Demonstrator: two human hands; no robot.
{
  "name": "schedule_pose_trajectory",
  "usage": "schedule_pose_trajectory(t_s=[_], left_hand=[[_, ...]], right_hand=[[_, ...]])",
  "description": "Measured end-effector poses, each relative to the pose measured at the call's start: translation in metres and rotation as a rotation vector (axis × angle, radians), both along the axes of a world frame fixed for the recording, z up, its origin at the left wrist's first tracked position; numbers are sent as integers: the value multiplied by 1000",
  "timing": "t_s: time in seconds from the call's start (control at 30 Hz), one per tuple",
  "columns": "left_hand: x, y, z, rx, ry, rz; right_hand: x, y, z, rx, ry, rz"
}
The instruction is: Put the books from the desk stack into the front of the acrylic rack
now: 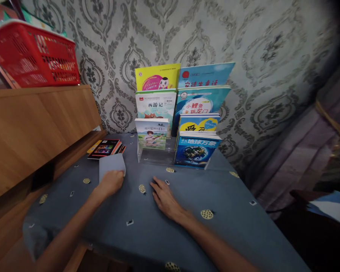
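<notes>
My left hand [111,183] presses on the near edge of a grey cloth [111,163] that lies on the blue-grey tablecloth [187,196]. My right hand [164,197] rests flat on the tablecloth, fingers spread, holding nothing. Just beyond both hands stands a clear tiered book stand [155,155] with two columns of children's books: a green-cover book [151,134] in the left front slot and a blue earth book [195,152] in the right front slot.
A small stack of books with a black cover [105,148] lies left of the stand. A wooden headboard [31,128] runs along the left, with a red basket [31,56] on top. Patterned wallpaper is behind; a curtain [300,151] hangs at right.
</notes>
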State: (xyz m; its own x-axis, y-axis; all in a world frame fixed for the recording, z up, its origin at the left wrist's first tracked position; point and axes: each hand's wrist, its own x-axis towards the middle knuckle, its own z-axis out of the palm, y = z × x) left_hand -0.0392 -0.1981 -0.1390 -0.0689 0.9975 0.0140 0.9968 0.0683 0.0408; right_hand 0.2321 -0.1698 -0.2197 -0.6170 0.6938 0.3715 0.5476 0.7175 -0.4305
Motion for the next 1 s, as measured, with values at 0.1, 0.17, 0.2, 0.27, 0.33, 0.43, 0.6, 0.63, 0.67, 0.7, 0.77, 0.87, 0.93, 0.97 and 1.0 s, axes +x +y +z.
schedule_pose_trajectory(t_s=[0.1,0.17,0.2,0.27,0.33,0.43,0.6,0.63,0.67,0.7,0.77,0.87,0.93,0.97,1.0], left_hand=[[5,3,7,-48,-93,-104],[-4,11,10,-25,-82,-15],[-12,16,11,-7,-46,67],[-30,24,11,-14,-25,141],[-48,29,8,-48,-38,146],[-64,33,3,-64,-46,147],[-55,27,3,-104,30,125],[-49,23,4,-110,49,119],[-42,19,5,-113,68,113],[-35,15,6,-113,84,109],[-22,6,7,-110,109,107],[-3,-6,7,-93,121,94],[8,-12,7,-91,122,75],[15,-15,8,-97,125,67],[22,-17,9,-102,130,61]], right_hand=[[0,3,-4,1,31,5],[2,5,-5,-7,44,3],[2,6,-5,-14,45,-1],[4,6,-5,-30,39,-11],[5,5,-3,-41,37,-22],[5,3,2,-54,37,-27],[9,5,13,-83,54,-56],[11,6,15,-92,57,-67],[14,6,16,-99,61,-78],[18,7,17,-100,67,-84],[26,6,19,-82,93,-92],[38,1,22,-26,144,-91],[46,-3,26,21,160,-76],[49,-6,29,45,157,-58],[51,-9,31,67,147,-35]])
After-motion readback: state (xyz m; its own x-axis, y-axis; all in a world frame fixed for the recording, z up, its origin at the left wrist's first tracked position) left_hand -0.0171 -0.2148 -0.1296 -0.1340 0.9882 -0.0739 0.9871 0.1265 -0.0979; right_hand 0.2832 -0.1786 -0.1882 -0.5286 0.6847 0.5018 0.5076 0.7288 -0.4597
